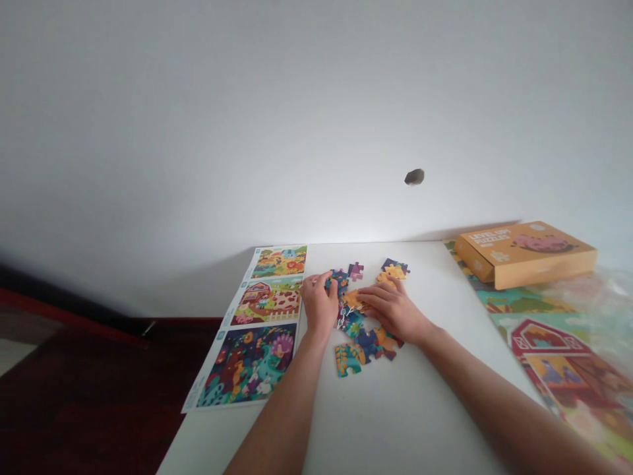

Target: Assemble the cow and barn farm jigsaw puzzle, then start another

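My left hand [320,302] is at the left side of a loose group of jigsaw pieces, its fingers curled at the edge of a dark blue puzzle piece [339,280]. From the right, my right hand [395,310] reaches in with its fingertips closed on an orange puzzle piece [353,299]; its thumb is hidden. Below the hands lie joined puzzle pieces [368,346] in teal, blue and orange. A purple puzzle piece [355,271] lies apart behind them. Farther right, blue and yellow puzzle pieces [395,268] partly overlap.
A sheet with three printed pictures [270,300] lies along the table's left edge. To the right, an orange puzzle box [529,254] rests on a colourful farm poster [558,356], beside crumpled clear plastic [610,310]. A white wall [297,132] with a hole stands behind the white table [386,422].
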Demonstrator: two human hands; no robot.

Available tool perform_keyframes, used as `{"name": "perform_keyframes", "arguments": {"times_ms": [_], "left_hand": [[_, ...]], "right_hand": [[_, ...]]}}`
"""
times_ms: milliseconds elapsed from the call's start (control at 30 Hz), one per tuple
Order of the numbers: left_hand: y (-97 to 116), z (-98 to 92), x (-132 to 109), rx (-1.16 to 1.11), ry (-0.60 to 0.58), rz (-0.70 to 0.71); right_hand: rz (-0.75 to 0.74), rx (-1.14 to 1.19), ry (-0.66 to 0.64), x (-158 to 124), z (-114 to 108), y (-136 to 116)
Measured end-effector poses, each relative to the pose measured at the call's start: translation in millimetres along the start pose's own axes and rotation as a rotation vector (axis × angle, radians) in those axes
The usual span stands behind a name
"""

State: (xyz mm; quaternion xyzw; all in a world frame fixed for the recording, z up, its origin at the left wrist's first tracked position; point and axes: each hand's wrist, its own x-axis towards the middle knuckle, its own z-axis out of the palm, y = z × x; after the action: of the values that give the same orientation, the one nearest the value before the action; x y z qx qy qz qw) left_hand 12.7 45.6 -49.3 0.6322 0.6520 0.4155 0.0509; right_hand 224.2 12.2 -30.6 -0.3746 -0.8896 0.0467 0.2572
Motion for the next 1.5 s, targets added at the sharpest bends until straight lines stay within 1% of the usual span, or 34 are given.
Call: {"name": "perform_keyframes", "arguments": {"times_ms": [167,333,400,500,567,667,767,833,933,1000,1167,1233,1300,1400,1500], "left_hand": [[7,-6.4,-1,-0.005,-0.045,0.017],[7,-6.8,0,-0.006,-0.039,0.027],[6,-6.8,2,-0.039,-0.021,0.04],[9,-8.7,3,-0.148,-0.016,0.099],[12,-11.7,3,-0.222,-0.059,0.152],[19,-18.2,-1,-0.287,-0.185,0.245],[26,-23.8,-7,-0.269,-0.33,0.344],[29,-24.6,-10,-0.218,-0.381,0.379],[30,-20.8,-12,-0.135,-0.404,0.368],[28,-17.0,-12,-0.088,-0.404,0.34],[25,-13.7,-11,0.007,-0.348,0.262],[26,-16.1,-12,0.016,-0.31,0.274],[29,-19.7,-12,0.011,-0.3,0.332],[34,-24.6,-13,0.015,-0.382,0.441],[35,-25.7,-15,0.035,-0.456,0.469]], "right_hand": [[0.021,0.016,0.052,1,0,2],[0.094,0.037,0.064,2,-4,1],[0.121,0.053,0.089,2,-4,2],[0.156,0.07,0.129,1,0,5],[0.19,0.061,0.154,0,3,7],[0.269,0.057,0.199,0,6,10],[0.329,0.116,0.25,-1,7,12],[0.33,0.157,0.258,-1,7,12],[0.312,0.164,0.218,-1,6,9],[0.336,0.134,0.215,-1,4,8],[0.557,-0.08,0.318,-4,0,13],[0.614,-0.152,0.3,-6,1,17],[0.623,-0.175,0.258,-8,3,20],[0.601,-0.177,0.199,-10,5,21],[0.568,-0.169,0.162,-10,5,20]]}}
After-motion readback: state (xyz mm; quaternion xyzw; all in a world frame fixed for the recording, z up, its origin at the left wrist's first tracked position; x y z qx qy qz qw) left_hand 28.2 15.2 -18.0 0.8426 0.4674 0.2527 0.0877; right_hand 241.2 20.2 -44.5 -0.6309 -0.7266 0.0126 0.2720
